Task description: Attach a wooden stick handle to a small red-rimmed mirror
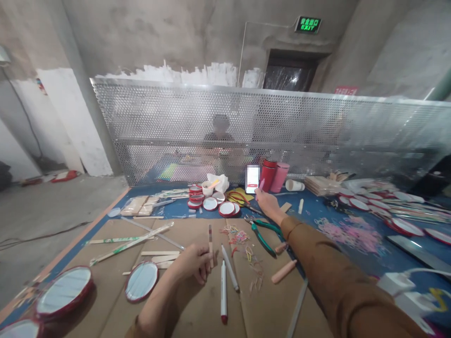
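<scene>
My left hand (pixel 192 264) rests over the brown cardboard sheet (pixel 207 305), its fingers curled around an upright wooden stick (pixel 210 246) banded with dark red. My right hand (pixel 268 204) reaches far forward, pinching a slim pink stick (pixel 260 187) right next to a propped-up phone (pixel 252 179). Green-handled pliers (pixel 262 236) lie just below that wrist. Two white markers (pixel 223 291) and loose rubber bands (pixel 235 235) lie between my hands. A round red-rimmed mirror (pixel 141 281) sits to the left of my left wrist.
Behind the work surface, a perforated metal screen (pixel 211 126) stands with a person (pixel 220 136) beyond it. Red-rimmed discs, yellow-handled scissors (pixel 237 198), red and pink flasks (pixel 269 175), pink rubber bands (pixel 348 234) and a power adapter (pixel 396 284) crowd the blue mat (pixel 310 220). Concrete floor lies left.
</scene>
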A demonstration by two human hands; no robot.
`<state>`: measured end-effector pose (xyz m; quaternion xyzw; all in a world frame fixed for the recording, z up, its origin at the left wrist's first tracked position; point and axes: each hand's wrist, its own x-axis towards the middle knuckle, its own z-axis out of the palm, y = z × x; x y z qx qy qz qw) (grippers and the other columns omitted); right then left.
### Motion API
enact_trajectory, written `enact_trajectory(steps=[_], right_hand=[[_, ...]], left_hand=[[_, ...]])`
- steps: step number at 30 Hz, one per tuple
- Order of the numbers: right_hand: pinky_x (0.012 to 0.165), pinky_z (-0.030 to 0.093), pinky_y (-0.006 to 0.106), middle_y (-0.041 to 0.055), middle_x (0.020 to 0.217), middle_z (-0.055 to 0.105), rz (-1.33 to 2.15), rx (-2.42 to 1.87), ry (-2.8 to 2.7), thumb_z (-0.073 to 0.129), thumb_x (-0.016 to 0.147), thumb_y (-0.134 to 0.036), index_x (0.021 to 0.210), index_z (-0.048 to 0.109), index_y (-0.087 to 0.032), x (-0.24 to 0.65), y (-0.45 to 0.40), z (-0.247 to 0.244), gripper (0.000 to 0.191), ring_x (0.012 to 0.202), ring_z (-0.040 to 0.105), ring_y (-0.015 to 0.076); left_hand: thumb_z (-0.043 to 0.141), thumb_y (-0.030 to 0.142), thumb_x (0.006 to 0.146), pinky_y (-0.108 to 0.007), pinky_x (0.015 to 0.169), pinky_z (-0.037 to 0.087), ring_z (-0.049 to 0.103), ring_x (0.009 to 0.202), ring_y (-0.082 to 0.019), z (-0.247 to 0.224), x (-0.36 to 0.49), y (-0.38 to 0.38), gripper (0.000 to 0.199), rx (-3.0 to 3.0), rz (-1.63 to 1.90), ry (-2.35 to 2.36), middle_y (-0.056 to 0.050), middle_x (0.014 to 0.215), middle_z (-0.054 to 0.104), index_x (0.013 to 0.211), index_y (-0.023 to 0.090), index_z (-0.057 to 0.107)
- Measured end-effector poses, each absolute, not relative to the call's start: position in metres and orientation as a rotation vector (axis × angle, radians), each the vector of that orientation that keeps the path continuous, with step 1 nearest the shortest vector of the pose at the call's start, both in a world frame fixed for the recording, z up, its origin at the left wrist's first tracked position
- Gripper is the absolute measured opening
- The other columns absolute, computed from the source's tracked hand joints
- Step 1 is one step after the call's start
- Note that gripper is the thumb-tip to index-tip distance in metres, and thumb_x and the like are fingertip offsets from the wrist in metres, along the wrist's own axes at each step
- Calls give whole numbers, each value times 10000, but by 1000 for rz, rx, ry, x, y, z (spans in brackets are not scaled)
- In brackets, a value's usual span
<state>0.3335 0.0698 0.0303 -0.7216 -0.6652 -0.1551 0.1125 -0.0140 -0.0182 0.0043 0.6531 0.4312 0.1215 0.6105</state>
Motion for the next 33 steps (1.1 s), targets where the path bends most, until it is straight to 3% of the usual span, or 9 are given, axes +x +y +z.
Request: enact_trajectory(steps=[6, 9, 12, 14, 21, 27, 33], right_hand=[[637, 411, 261, 106, 866, 736, -442, -1900, -1946, 372, 979, -256, 1174, 591, -143, 283, 42, 48, 314, 782, 676, 219], [705, 462, 271, 95, 1001, 737, -417, -1748, -1973, 413, 978, -315, 1254, 566, -178, 242, 21, 60, 344, 861, 690, 215], [861, 475, 264, 73, 1206, 679, -382, -1579, -1997, 409, 982, -345, 1290, 544, -212, 203, -9, 70, 362, 1067, 645, 192], [937, 463, 289, 82, 1207, 674, -233, -1297, -1936, 412, 978, -338, 1261, 567, -191, 182, -35, 75, 355, 1127, 614, 199], [893, 483, 337, 67, 1028, 698, -10, -1109, -1827, 496, 930, -264, 1098, 632, -221, 140, -111, 57, 220, 987, 635, 201], [777, 491, 315, 53, 875, 691, -50, -1149, -1754, 526, 896, -231, 903, 625, -219, 138, -105, 33, 100, 834, 634, 191], [646, 482, 272, 10, 707, 645, 177, -1261, -1463, 524, 888, -334, 788, 587, -218, 154, -96, 32, 166, 669, 610, 164]], left_hand=[[591, 566, 718, -204, 378, 396, 532, 404, -100, 11, -14, -20, 404, 1539, 289, 984, 5, 565, 560, 720, 166, 532], [625, 545, 712, -195, 390, 393, 518, 410, -90, 13, -17, -20, 396, 1530, 317, 939, 15, 542, 541, 723, 155, 560], [657, 519, 702, -191, 404, 396, 514, 424, -89, 16, -18, -19, 379, 1540, 337, 891, 16, 516, 533, 685, 154, 558], [668, 476, 702, -195, 421, 409, 523, 439, -90, 19, -17, -20, 346, 1561, 316, 892, 6, 540, 554, 679, 147, 565], [618, 406, 747, -220, 438, 431, 516, 420, -100, 27, -15, -22, 282, 1709, 319, 921, 2, 525, 547, 656, 146, 559], [565, 347, 747, -232, 442, 448, 537, 431, -111, 29, -17, -19, 219, 1772, 306, 841, -10, 552, 560, 672, 141, 572], [545, 244, 742, -230, 433, 446, 512, 410, -102, 32, -13, -21, 112, 1715, 262, 906, 13, 525, 537, 674, 155, 557]])
